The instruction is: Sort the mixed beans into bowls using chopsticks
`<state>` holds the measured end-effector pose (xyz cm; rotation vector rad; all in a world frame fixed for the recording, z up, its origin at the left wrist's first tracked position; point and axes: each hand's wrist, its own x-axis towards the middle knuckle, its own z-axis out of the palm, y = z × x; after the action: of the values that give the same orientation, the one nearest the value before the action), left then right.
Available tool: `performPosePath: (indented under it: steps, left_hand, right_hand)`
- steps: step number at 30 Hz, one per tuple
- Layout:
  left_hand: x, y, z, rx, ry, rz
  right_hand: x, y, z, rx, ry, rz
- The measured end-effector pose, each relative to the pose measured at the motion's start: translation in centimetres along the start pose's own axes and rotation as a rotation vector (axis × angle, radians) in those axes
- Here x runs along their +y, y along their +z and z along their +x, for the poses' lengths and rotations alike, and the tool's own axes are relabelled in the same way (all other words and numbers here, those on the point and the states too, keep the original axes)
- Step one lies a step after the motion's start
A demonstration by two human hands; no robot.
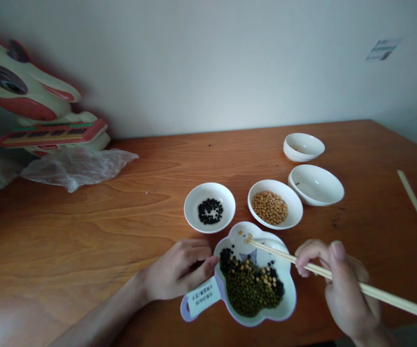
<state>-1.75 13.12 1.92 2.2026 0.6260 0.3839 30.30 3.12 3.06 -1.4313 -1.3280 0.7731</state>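
Note:
My right hand [342, 284] is closed around a pair of wooden chopsticks [302, 261]. Their tips reach into a flower-shaped bowl [290, 301] and meet a few yellow soybeans [248, 238] near its far wall. Green beans [251, 289] fill most of this bowl's near side, with black beans [226, 258] and more yellow ones mixed in along the edge of the pile. At the bowl's left rim, beside its labelled purple handle [204, 299], my left hand [182, 270] grips with thumb and curled fingers; part of the grip is hidden.
Beyond the flower-shaped bowl stand a white bowl of black beans [190, 217] and a white bowl of soybeans [295, 212]. Two more white bowls [318, 185] [304, 147] sit behind. A pale strip [413, 197] lies right; a plastic bag [78, 166] and toy keyboard [54, 132] stand left.

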Motion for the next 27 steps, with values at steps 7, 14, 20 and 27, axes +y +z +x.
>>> performPosePath:
  steps: [7,14,20,27]
  left_hand:
    - [-0.1,0.1,0.0,0.011,0.002,-0.004]
    - [0.0,0.1,-0.1,0.010,-0.002,-0.031]
    - [-0.1,0.2,0.1,0.011,0.005,-0.006]
    - [0.1,0.1,0.2,0.021,0.019,-0.007]
  right_hand:
    - [-0.2,0.6,-0.3,-0.069,-0.033,0.005]
    - [-0.3,0.8,-0.9,-0.075,-0.012,-0.028]
    - [-0.5,2.0,0.2,-0.081,-0.139,-0.053]
    - [0.1,0.4,-0.7,-0.012,-0.112,-0.097]
